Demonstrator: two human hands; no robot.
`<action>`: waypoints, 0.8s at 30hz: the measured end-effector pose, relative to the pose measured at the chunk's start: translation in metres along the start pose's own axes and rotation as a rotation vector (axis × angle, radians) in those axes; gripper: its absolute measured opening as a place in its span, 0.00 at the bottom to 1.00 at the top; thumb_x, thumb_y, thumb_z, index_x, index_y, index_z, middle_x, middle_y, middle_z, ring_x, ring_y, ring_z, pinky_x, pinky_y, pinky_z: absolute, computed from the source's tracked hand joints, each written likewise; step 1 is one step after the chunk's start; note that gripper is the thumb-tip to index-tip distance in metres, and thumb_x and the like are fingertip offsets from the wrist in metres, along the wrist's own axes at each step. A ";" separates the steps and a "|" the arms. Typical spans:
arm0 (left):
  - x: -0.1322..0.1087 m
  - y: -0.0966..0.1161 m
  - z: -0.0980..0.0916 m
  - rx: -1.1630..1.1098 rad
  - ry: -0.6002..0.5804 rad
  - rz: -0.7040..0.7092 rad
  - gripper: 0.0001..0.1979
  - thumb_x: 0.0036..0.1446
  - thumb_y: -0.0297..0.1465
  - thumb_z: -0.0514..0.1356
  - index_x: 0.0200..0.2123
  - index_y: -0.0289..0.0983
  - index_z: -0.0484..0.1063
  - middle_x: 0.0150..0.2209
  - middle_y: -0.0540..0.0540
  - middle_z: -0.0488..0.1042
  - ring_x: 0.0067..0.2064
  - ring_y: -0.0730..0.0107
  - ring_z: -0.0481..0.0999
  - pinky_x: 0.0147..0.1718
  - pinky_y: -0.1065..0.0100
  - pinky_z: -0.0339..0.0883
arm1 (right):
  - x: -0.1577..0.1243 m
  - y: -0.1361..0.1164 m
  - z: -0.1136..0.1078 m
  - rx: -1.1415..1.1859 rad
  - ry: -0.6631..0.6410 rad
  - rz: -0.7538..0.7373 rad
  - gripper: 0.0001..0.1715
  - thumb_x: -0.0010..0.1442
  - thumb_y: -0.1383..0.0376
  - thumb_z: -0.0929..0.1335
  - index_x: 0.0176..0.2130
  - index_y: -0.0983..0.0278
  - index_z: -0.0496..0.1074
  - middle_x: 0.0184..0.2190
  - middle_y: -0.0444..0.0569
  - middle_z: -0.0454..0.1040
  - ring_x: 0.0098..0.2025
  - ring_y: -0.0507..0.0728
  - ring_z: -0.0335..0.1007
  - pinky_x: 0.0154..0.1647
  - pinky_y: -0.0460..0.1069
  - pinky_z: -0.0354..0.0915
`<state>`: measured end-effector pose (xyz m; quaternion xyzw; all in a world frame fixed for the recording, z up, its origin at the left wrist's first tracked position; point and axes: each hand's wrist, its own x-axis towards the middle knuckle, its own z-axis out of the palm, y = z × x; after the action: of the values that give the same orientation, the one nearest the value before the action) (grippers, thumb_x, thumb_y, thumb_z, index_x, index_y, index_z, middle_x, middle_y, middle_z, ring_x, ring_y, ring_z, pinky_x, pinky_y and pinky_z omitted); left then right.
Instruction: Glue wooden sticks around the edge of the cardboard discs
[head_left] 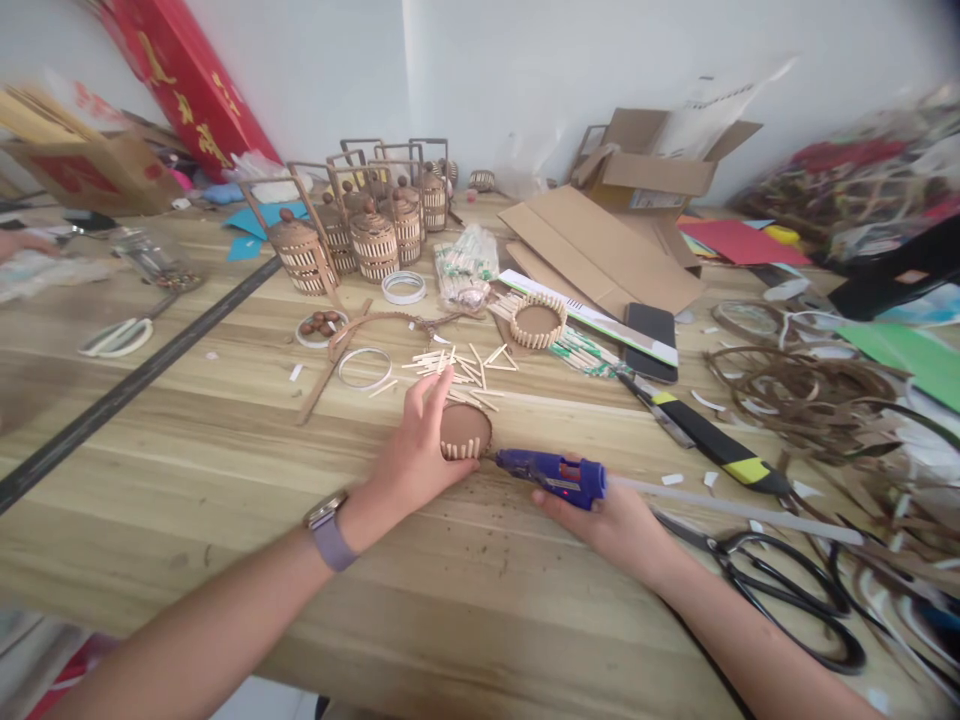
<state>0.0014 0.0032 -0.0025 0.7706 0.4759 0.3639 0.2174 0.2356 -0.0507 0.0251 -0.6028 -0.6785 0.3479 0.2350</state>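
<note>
My left hand (420,440) rests on the wooden table (225,480), fingers curled round a small round cardboard disc (465,428) with short sticks glued along its near rim. My right hand (607,515) grips a blue glue gun (551,472) whose nozzle points left, almost touching the disc. A white glue stick (712,500) juts from the gun's back. A heap of loose short sticks (461,365) lies just beyond the disc.
A finished stick-rimmed ring (537,322) sits further back. Several small wooden lantern baskets (360,225) stand at the rear. Black scissors (780,580), a yellow-black utility knife (705,435), coiled brown strips (802,390) and flattened cardboard (600,250) lie to the right.
</note>
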 end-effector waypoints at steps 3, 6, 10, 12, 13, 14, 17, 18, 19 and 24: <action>0.000 0.000 -0.001 0.004 -0.002 0.006 0.65 0.40 0.23 0.73 0.68 0.53 0.31 0.64 0.36 0.48 0.57 0.45 0.68 0.52 0.43 0.68 | 0.000 -0.001 0.000 0.002 -0.007 0.007 0.20 0.54 0.50 0.66 0.39 0.60 0.75 0.35 0.48 0.81 0.37 0.62 0.77 0.38 0.53 0.71; 0.000 0.000 -0.001 0.005 -0.001 0.009 0.64 0.40 0.24 0.73 0.68 0.53 0.31 0.64 0.36 0.48 0.58 0.45 0.67 0.53 0.43 0.68 | 0.000 -0.001 -0.001 0.003 -0.015 0.003 0.19 0.55 0.50 0.66 0.40 0.60 0.75 0.36 0.48 0.81 0.37 0.62 0.77 0.39 0.53 0.71; 0.001 0.000 -0.001 0.001 -0.009 -0.006 0.64 0.40 0.24 0.73 0.68 0.53 0.32 0.64 0.36 0.48 0.58 0.45 0.67 0.53 0.44 0.68 | -0.001 -0.001 0.000 -0.022 -0.006 -0.003 0.19 0.56 0.50 0.66 0.39 0.59 0.75 0.34 0.48 0.80 0.35 0.61 0.76 0.38 0.53 0.71; 0.000 -0.001 0.000 0.002 -0.010 -0.012 0.63 0.40 0.24 0.73 0.68 0.53 0.32 0.64 0.36 0.48 0.57 0.45 0.67 0.53 0.44 0.68 | -0.001 -0.001 0.000 -0.026 -0.005 -0.010 0.19 0.56 0.50 0.66 0.38 0.59 0.74 0.35 0.48 0.80 0.36 0.62 0.76 0.39 0.53 0.71; 0.000 -0.001 0.000 0.003 -0.010 -0.012 0.63 0.41 0.24 0.73 0.68 0.53 0.32 0.64 0.36 0.48 0.57 0.45 0.68 0.52 0.43 0.68 | -0.001 -0.001 0.000 -0.025 -0.007 -0.016 0.19 0.56 0.50 0.66 0.38 0.59 0.75 0.35 0.49 0.80 0.37 0.62 0.76 0.39 0.53 0.71; 0.000 0.000 0.000 0.004 -0.009 -0.011 0.63 0.40 0.24 0.73 0.68 0.53 0.32 0.64 0.36 0.48 0.57 0.45 0.68 0.52 0.43 0.68 | -0.001 -0.001 0.000 -0.024 -0.007 -0.020 0.18 0.56 0.50 0.66 0.39 0.59 0.75 0.36 0.49 0.80 0.37 0.62 0.76 0.40 0.53 0.71; 0.000 0.000 0.000 0.007 -0.011 -0.010 0.63 0.41 0.24 0.72 0.68 0.52 0.33 0.64 0.36 0.49 0.57 0.45 0.68 0.52 0.44 0.69 | -0.001 0.000 0.001 -0.034 0.002 -0.032 0.18 0.56 0.50 0.66 0.39 0.59 0.75 0.36 0.48 0.81 0.38 0.62 0.76 0.40 0.53 0.70; 0.000 0.000 0.000 0.008 -0.012 -0.011 0.62 0.41 0.24 0.72 0.68 0.52 0.33 0.64 0.36 0.49 0.57 0.45 0.68 0.52 0.44 0.69 | -0.001 0.001 0.001 -0.038 0.002 -0.035 0.18 0.56 0.51 0.66 0.39 0.59 0.75 0.36 0.48 0.81 0.38 0.62 0.76 0.40 0.53 0.70; 0.000 0.000 0.000 0.008 -0.012 -0.010 0.62 0.41 0.24 0.72 0.68 0.51 0.33 0.64 0.36 0.49 0.57 0.45 0.68 0.52 0.44 0.69 | -0.001 0.001 0.001 -0.041 0.003 -0.034 0.18 0.57 0.51 0.66 0.39 0.60 0.75 0.36 0.48 0.81 0.38 0.61 0.77 0.40 0.53 0.70; 0.000 0.000 -0.001 0.009 -0.015 -0.014 0.62 0.41 0.24 0.72 0.68 0.52 0.33 0.64 0.36 0.49 0.57 0.45 0.68 0.53 0.44 0.69 | -0.001 0.001 0.002 -0.044 -0.002 -0.014 0.20 0.56 0.50 0.65 0.39 0.61 0.75 0.36 0.50 0.80 0.38 0.62 0.77 0.39 0.52 0.71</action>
<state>0.0008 0.0029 -0.0016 0.7710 0.4813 0.3545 0.2199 0.2351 -0.0521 0.0233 -0.6027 -0.6905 0.3320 0.2233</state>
